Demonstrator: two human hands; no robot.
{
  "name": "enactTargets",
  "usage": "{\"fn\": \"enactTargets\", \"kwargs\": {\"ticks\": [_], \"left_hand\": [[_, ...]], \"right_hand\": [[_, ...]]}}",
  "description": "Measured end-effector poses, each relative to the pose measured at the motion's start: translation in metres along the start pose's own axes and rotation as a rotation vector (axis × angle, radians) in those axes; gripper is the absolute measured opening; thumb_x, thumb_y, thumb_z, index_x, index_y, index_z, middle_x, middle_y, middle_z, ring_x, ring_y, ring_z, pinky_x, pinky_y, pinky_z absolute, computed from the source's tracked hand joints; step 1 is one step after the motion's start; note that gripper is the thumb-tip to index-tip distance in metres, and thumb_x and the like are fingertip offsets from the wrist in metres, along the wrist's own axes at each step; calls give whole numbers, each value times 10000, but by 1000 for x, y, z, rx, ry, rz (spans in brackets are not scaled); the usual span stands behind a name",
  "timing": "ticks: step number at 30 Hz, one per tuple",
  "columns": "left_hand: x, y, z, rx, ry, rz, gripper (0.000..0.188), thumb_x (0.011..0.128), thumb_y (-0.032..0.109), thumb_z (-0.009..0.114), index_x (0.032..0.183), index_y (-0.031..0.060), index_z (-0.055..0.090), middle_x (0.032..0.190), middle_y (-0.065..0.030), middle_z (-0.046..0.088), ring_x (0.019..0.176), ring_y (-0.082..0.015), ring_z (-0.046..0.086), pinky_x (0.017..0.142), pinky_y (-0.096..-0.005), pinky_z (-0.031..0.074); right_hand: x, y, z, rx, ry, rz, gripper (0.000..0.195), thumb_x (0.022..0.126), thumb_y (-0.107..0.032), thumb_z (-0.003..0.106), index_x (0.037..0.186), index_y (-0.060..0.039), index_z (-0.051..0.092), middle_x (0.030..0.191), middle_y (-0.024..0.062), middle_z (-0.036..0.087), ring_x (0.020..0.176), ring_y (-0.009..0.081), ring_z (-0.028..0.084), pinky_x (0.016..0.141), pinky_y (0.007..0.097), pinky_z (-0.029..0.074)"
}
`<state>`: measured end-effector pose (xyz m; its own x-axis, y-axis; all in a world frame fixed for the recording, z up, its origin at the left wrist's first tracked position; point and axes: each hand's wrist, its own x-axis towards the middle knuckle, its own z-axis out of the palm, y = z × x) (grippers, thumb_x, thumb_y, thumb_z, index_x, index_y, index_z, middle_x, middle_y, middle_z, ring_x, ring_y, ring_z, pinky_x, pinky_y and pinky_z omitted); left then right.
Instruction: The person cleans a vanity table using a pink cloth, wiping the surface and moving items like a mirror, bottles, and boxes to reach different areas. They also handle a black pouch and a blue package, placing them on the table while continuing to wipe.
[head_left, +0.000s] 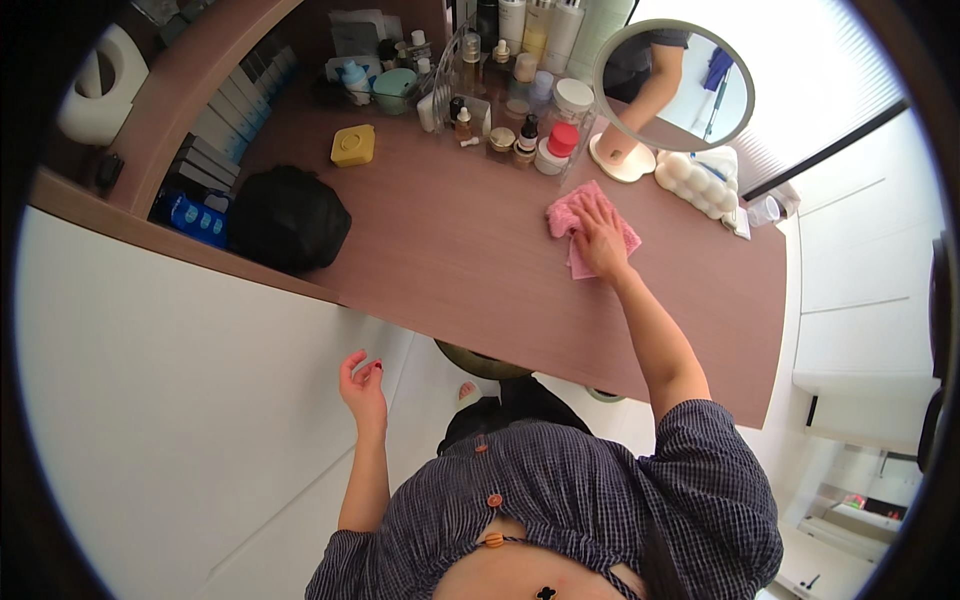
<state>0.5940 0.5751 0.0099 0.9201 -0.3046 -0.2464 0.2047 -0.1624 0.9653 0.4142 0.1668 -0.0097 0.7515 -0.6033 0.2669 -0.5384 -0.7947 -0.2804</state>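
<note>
My right hand (600, 238) lies flat with spread fingers on a pink fluffy cloth (581, 206), pressing it against the brown wooden tabletop (465, 247). The cloth is partly folded, and the palm hides some of it. My left hand (364, 382) hangs in the air in front of the table's near edge, fingers loosely curled with nothing in them. Beyond the cloth stands a round mirror (675, 82) on a cream base (622, 159). An acrylic organizer with cosmetic jars, among them a red-lidded jar (563, 140), is behind the cloth to the left.
At the left of the tabletop are a black bag (289, 219) and a yellow box (353, 145). A white bubble-shaped holder (697, 184) and a clear cup (763, 211) sit at the back right. A wooden shelf frame (187, 97) bounds the left side.
</note>
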Motion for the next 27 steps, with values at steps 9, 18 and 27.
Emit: {"fn": "enactTargets", "kwargs": {"ticks": [9,18,27], "left_hand": [[10,-1,54,27,-9,74,328,810,-72,535,1123,9,478,1060,-88,549,901,-158,592,797,-257,477],[34,30,124,7,-96,115,306,831,-19,554,1128,18,490,982,-89,599,870,-124,592,724,-220,470],[94,42,117,39,-250,97,341,810,-60,554,1133,23,481,1089,-76,545,911,-129,584,797,-234,473]], "right_hand": [[53,26,1,-66,11,34,487,711,-153,587,1196,-135,541,1301,38,486,1236,301,361,992,429,285],[6,-46,-6,128,-54,-192,482,688,-91,581,1169,-76,549,1322,88,456,1250,341,341,1035,478,248],[80,-115,42,114,-20,-208,497,732,-163,614,1210,-88,501,1352,104,402,1281,366,290,1053,514,215]]}}
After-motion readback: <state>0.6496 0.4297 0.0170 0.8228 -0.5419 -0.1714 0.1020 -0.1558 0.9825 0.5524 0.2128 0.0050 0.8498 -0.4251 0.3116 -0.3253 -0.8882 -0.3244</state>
